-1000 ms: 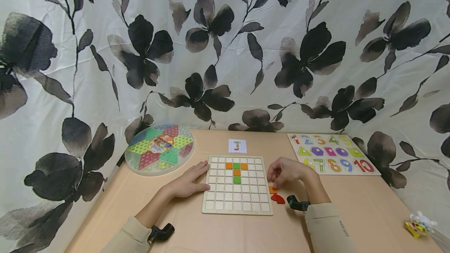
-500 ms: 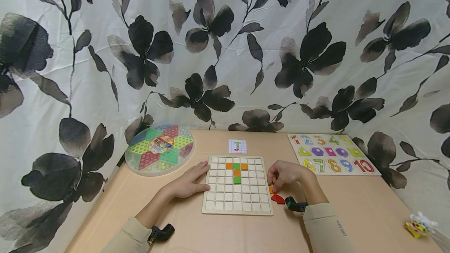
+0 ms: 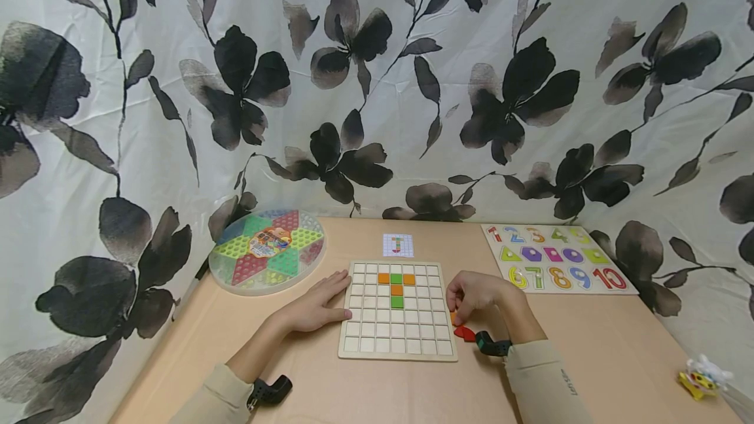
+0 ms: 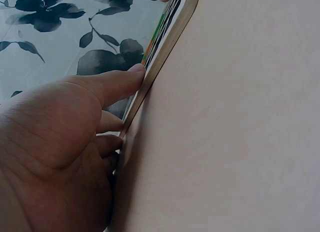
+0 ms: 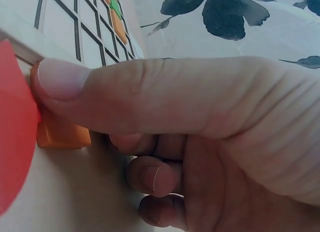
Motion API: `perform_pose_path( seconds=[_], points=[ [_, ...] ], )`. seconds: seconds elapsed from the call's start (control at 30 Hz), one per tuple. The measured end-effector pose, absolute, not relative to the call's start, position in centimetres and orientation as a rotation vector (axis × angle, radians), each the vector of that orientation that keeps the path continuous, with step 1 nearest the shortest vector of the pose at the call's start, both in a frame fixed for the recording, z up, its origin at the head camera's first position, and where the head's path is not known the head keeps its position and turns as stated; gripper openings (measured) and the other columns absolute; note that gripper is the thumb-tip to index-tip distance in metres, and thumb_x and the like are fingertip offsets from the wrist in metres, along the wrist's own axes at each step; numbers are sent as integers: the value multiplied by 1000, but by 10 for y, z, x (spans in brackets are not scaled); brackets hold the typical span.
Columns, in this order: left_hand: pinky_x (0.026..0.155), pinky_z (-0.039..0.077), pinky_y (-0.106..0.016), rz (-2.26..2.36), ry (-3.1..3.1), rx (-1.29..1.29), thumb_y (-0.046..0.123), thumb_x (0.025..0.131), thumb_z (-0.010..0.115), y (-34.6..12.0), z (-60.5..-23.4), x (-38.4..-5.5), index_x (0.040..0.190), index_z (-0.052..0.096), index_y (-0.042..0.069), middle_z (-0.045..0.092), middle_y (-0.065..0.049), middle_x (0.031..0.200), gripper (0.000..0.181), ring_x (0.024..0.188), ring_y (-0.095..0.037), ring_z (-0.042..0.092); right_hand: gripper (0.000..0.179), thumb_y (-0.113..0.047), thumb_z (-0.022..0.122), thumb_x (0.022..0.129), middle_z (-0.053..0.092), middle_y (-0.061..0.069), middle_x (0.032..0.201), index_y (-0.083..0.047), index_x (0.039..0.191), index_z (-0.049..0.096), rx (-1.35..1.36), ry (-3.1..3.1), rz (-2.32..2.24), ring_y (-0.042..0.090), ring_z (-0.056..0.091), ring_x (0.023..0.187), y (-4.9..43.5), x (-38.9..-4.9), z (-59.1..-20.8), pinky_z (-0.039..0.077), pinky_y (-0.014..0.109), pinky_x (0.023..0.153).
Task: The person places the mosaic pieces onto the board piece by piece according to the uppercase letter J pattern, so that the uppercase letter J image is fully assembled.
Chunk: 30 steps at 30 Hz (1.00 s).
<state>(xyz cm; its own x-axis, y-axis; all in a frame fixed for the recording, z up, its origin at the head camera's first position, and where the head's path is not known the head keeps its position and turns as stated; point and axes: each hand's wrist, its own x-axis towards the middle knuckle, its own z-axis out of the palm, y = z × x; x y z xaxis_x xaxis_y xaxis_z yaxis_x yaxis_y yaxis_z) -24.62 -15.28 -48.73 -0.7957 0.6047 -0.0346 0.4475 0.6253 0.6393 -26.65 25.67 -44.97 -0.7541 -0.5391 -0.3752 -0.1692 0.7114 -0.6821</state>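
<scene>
My left hand (image 3: 318,304) rests along the left edge of a wooden grid board (image 3: 383,351), its fingers extended. The left wrist view shows the thumb on the board's rim and the other fingers against its side. Orange and green square tiles (image 3: 397,302) form a T shape in the grid's upper half. Just off the board's right edge, my right hand (image 3: 485,294) pinches an orange tile (image 5: 62,137), its thumb tip over it and the remaining fingers curled. The index fingertip is hidden behind the thumb. Red rounded pieces (image 3: 465,334) lie right beside the orange tile.
Behind the board lies a small pattern card (image 3: 398,245). A round Chinese checkers board (image 3: 268,251) stands at the back left, a number puzzle board (image 3: 559,258) at the back right. A small toy figure (image 3: 702,378) sits near the right table edge.
My right hand has shifted slightly toward the board and covers more of the orange tile. The left hand and the tiles in the grid stay where they were.
</scene>
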Motion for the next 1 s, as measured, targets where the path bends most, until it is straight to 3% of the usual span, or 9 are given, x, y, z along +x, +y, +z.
perform_pose_path(
  seconds=[1.0],
  points=[
    [131,8,-59,929,2600,865,43,101,66,-153,-488,-246,163,29,1,16,-20,174,84,162,-41,10,19,0,89,75,59,0,69,-3,85,74,-545,2403,-908,15,54,67,259,-268,-448,42,26,61]
  ],
)
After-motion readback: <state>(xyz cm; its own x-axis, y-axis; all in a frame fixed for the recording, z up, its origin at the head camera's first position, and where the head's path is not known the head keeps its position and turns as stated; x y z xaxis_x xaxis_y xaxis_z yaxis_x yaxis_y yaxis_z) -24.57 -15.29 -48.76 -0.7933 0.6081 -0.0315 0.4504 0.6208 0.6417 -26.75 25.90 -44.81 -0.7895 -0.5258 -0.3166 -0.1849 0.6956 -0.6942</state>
